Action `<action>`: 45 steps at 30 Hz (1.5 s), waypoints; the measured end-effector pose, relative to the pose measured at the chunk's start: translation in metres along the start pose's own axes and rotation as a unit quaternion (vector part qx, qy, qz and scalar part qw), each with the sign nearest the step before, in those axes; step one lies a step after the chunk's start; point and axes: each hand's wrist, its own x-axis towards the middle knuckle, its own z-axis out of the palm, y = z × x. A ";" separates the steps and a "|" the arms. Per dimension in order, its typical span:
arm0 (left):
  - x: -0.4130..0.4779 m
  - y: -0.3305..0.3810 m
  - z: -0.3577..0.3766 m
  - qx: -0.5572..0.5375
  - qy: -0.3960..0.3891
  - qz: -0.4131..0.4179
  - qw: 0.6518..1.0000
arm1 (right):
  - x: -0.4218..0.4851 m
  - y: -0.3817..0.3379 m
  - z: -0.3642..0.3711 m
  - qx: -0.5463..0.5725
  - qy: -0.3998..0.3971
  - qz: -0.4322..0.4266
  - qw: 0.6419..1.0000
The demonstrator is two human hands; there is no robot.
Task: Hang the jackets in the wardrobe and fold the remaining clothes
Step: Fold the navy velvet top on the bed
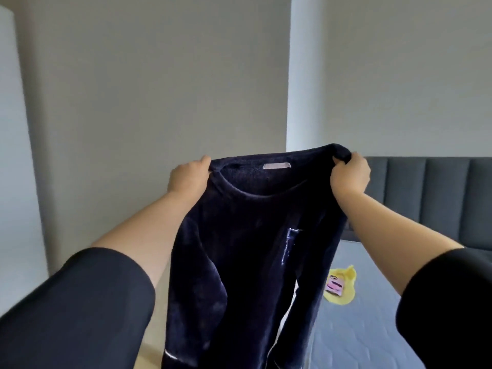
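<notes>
The left grip point(189, 177) holds one shoulder of the navy fleece top point(239, 249), thumb pressed on the fabric. The right grip point(350, 174) is curled round the opposite shoulder. The top hangs upright at frame centre, neckline uppermost, above the bed point(372, 336) at lower right. A yellow item point(342, 287) lies on the bed.
</notes>
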 end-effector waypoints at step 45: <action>-0.140 0.381 0.310 -0.520 -0.411 -0.152 0.733 | 0.033 0.395 -0.090 -0.271 -0.125 0.099 0.949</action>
